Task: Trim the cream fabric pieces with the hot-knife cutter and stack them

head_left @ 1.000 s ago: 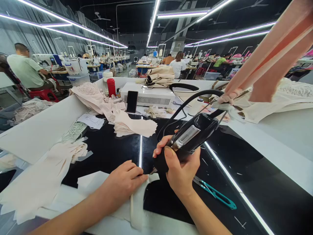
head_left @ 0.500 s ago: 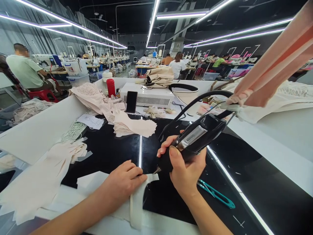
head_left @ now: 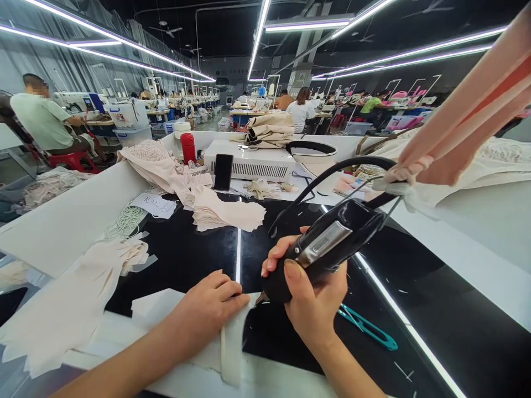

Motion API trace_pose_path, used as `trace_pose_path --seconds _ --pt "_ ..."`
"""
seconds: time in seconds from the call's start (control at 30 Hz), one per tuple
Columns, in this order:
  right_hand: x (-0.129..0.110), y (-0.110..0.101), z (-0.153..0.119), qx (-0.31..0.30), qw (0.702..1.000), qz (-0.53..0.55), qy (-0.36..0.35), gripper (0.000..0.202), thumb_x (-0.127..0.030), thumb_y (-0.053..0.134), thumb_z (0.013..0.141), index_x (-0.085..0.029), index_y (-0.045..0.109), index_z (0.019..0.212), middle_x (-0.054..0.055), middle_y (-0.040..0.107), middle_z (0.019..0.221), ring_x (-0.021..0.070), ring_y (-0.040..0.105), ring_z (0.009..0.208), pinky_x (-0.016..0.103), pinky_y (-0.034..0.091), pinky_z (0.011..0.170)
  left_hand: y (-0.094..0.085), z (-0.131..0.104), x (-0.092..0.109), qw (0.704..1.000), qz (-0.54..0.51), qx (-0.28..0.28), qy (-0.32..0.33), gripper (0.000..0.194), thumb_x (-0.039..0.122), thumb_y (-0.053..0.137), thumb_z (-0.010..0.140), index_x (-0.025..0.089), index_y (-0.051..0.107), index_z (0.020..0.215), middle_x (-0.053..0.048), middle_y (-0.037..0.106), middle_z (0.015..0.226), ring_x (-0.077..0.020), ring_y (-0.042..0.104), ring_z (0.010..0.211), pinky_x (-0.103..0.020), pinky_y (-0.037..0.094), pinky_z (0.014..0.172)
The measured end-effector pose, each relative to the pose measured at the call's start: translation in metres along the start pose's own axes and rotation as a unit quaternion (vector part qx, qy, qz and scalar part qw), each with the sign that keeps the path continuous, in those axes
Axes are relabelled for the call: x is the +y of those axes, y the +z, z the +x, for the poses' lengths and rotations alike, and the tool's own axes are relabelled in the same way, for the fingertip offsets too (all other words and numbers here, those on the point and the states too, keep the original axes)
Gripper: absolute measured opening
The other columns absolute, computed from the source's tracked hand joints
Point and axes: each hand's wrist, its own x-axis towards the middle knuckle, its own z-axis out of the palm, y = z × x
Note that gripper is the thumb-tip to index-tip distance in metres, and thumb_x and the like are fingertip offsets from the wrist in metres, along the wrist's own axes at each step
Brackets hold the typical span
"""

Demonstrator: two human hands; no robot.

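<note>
My right hand (head_left: 315, 298) wraps round a black corded handheld tool (head_left: 323, 251) with a silver trigger plate, tilted down to the left. Its small metal tip (head_left: 261, 298) meets the upper end of a cream fabric strip (head_left: 233, 348). On that strip, just left of the tip, my left hand (head_left: 213, 307) lies flat with its fingers stretched out and the palm down. Pale fabric (head_left: 151, 304) shows under and beyond the left wrist. Turquoise thread snips (head_left: 369, 326) lie to the right of my right wrist.
A peach cloth sling (head_left: 456, 110) hangs down to the tool's rear end. Stacked cream fabric pieces (head_left: 228, 210) lie ahead, with more fabric (head_left: 74, 293) at the left. Behind stand a phone (head_left: 223, 171), a white vented box (head_left: 253, 163) and a red bottle (head_left: 188, 148).
My right hand has shifted the tool slightly left and down, so its tip is closer to my left fingertips. The strip's projecting corner no longer shows. My left hand has stayed almost still.
</note>
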Motion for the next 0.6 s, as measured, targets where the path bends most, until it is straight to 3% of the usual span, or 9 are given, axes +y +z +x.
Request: trace_pose_path --seconds 0.6 --pt "0.001 -0.014 0.004 0.023 0.999 -0.032 -0.024 0.029 -0.027 0.076 0.089 -0.029 0.058 0.112 -0.003 0.067 0.084 0.0129 0.063 0.058 0.028 0.057 0.050 0.002 -0.003 -0.001 1.000 -0.003 0.000 0.001 0.025 0.005 0.055 0.099 0.014 0.062 0.121 -0.006 0.065 0.110 -0.0210 0.060 0.097 -0.037 0.054 0.096"
